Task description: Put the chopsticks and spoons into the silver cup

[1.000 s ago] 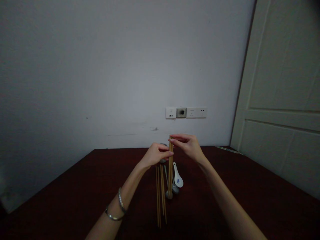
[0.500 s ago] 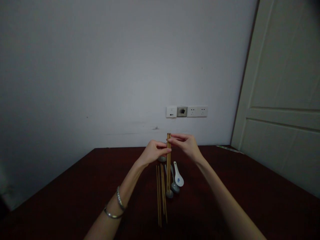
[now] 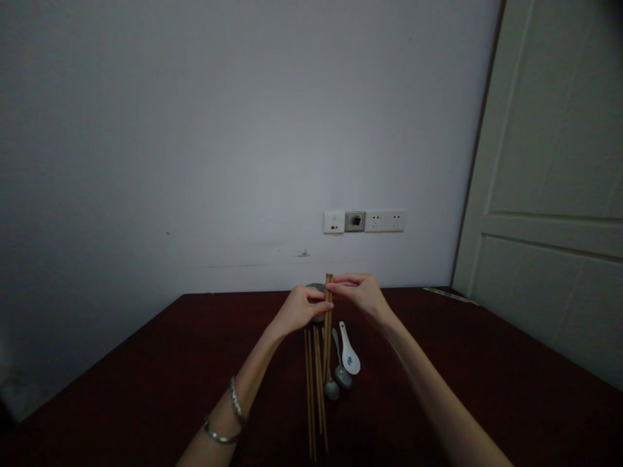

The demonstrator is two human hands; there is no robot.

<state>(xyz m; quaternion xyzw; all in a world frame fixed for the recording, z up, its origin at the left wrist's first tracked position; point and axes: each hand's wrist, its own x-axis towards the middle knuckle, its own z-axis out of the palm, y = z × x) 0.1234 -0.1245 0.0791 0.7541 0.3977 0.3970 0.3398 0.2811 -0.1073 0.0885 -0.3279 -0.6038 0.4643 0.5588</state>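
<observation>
A pair of wooden chopsticks [image 3: 328, 337] is held upright in front of me, above the table. My right hand [image 3: 359, 293] pinches them near the top end. Just below, my left hand [image 3: 302, 309] grips the same chopsticks between thumb and fingers. Beneath them lie more wooden chopsticks [image 3: 310, 395] and, beside these, another pair [image 3: 320, 395]. A small metal spoon [image 3: 331, 390], a larger metal spoon [image 3: 343, 377] and a white ceramic spoon [image 3: 350, 358] with a blue mark lie to the right. Behind my left hand is a round greyish container [image 3: 318, 287], mostly hidden.
The dark red table [image 3: 224, 350] reaches back to a pale wall [image 3: 243, 130]. Switches and sockets [image 3: 384, 221] are set in the wall. On the right stands a light panelled door [image 3: 549, 194]. A thin strip [image 3: 450, 296] lies at the table's back right edge.
Both hands and the upright chopsticks sit slightly lower in the picture, as does the whole scene. Each hand keeps its grip on the chopsticks.
</observation>
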